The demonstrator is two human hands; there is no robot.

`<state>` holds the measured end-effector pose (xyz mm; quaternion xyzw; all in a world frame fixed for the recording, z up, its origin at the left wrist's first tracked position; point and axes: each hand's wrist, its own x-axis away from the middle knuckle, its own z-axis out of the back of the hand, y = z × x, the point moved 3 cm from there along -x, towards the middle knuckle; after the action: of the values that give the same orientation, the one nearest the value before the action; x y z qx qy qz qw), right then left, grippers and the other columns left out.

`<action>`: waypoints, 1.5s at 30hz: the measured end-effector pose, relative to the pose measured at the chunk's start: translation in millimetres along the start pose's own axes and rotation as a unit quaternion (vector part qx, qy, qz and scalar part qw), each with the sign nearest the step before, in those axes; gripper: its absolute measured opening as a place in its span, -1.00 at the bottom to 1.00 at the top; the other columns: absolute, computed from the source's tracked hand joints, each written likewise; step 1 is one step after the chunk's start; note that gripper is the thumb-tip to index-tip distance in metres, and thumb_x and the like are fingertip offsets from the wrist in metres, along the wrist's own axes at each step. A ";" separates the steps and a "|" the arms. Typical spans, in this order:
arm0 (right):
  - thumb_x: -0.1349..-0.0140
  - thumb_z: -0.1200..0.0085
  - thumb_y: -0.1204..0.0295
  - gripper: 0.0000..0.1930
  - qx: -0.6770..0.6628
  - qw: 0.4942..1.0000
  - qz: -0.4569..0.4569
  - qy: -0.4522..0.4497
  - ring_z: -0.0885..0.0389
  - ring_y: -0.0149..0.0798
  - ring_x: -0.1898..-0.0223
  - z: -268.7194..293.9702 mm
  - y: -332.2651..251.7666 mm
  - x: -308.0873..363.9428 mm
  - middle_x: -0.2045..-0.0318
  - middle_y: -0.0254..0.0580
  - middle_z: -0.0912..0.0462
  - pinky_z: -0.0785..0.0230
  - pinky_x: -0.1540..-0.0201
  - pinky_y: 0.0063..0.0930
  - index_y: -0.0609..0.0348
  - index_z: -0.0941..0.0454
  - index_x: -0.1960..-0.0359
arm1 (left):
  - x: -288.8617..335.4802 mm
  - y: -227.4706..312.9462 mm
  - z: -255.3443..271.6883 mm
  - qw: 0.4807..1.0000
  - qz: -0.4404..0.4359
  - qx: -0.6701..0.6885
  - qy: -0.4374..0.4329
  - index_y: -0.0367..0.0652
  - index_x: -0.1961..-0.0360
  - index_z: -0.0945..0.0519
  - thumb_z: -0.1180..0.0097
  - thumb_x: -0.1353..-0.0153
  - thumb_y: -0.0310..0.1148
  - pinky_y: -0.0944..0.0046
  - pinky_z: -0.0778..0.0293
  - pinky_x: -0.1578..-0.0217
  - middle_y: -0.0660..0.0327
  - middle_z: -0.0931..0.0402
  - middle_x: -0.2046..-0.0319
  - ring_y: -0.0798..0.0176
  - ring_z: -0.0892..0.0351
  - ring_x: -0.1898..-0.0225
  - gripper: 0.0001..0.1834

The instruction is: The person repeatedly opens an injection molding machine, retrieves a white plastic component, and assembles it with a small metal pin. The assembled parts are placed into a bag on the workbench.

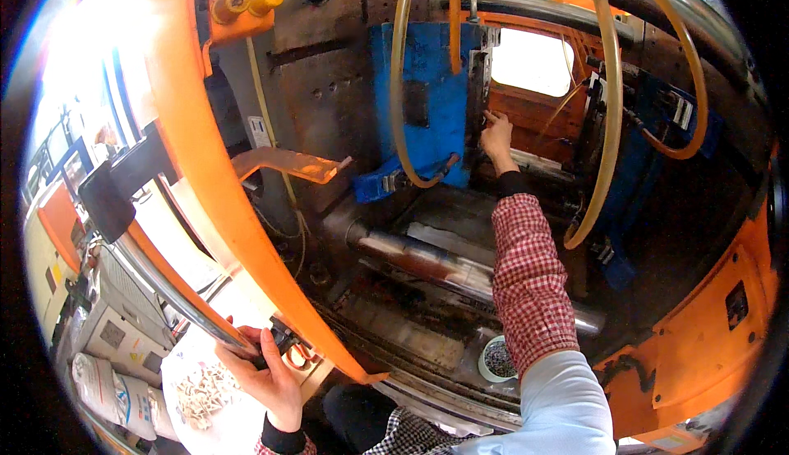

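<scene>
My right hand (497, 137) reaches deep into an injection moulding machine, arm in a red checked sleeve. Its index finger is stretched toward the dark inner face of the blue mould half (440, 106), the other fingers partly curled; nothing shows in it. Whether the fingertip touches the mould I cannot tell. Across the gap stands the other blue mould half (645, 167). At the lower left my left hand (271, 377) is closed round a black door handle (283, 340) beside the orange machine door (238, 233); part of the grip is hidden.
Hoses (608, 126) loop down around the mould halves. Below my right arm lie a steel tie bar (436, 262) and a small tub of dark pellets (498, 360). Many pale small parts (201, 393) lie on a white surface at left, near white sacks (115, 393).
</scene>
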<state>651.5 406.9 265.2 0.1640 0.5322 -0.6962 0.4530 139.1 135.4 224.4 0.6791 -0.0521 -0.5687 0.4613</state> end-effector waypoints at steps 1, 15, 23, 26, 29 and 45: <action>0.03 0.06 0.54 -0.58 0.012 1.000 0.014 0.008 -0.30 0.15 -0.10 -1.7 -4.1 3.7 -0.06 0.07 -0.39 -0.18 -0.15 0.00 -0.04 -0.59 0.08 | -0.1 0.4 1.0 1.000 0.003 0.006 0.001 -0.30 -0.09 -0.19 0.08 -0.24 -0.59 0.52 -0.21 0.38 0.29 -0.26 0.41 0.47 -0.20 0.41 -0.61; 0.06 0.01 0.50 -0.65 -0.002 0.999 0.015 -0.036 -0.56 0.12 0.24 -24.6 39.8 13.0 0.29 0.24 -0.56 -0.42 0.14 -0.13 0.25 -0.59 0.17 | -1.7 3.9 2.6 0.997 0.015 0.076 -0.027 -0.30 -0.05 -0.23 0.01 -0.18 -0.61 0.48 -0.25 0.21 0.24 -0.36 0.37 0.42 -0.34 0.32 -0.59; -0.16 0.04 0.46 -0.73 -0.145 0.986 0.033 0.073 -0.58 -0.21 0.28 65.6 -82.5 91.1 0.26 -0.04 -0.62 -0.43 0.25 -0.35 0.32 -0.53 0.13 | -11.6 -4.3 17.3 0.950 0.199 0.213 -0.115 -0.24 0.28 -0.39 -0.12 -0.17 -0.44 0.39 -0.30 0.42 0.32 -0.36 0.49 0.42 -0.32 0.46 -0.82; -0.31 0.08 0.32 -0.70 -0.379 0.913 -0.006 0.151 -0.53 -0.31 0.19 187.8 -201.5 233.1 0.13 -0.11 -0.57 -0.38 0.05 -0.46 0.32 -0.49 0.09 | 3.3 -5.1 12.1 0.973 0.128 0.104 -0.161 -0.22 0.29 -0.39 -0.09 -0.21 -0.36 0.41 -0.32 0.49 0.34 -0.36 0.49 0.45 -0.36 0.52 -0.82; -0.16 -0.07 0.39 -0.79 -0.261 0.887 0.380 0.016 -0.48 -0.44 0.49 222.5 -169.8 396.5 0.48 -0.25 -0.52 -0.41 0.41 -0.55 0.26 -0.55 0.25 | 7.8 26.2 12.1 0.968 0.022 0.197 -0.152 -0.23 0.29 -0.39 -0.13 -0.17 -0.38 0.36 -0.30 0.49 0.29 -0.34 0.53 0.41 -0.31 0.51 -0.80; 0.01 -0.15 0.40 -0.78 -0.279 0.781 0.449 -0.333 -0.53 -0.29 0.52 179.6 -220.1 602.0 0.58 -0.13 -0.54 -0.37 0.47 -0.45 0.17 -0.48 0.31 | 149.8 158.9 -12.1 0.708 -0.125 0.426 -0.549 -0.35 -0.12 -0.16 0.11 -0.26 -0.32 0.15 -0.31 0.06 -0.12 -0.29 0.09 -0.08 -0.35 0.10 -0.52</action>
<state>197.3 -22.3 36.1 0.0088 0.3856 -0.2459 0.8892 273.2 -37.4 224.0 0.3721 -0.4476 -0.8107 -0.0627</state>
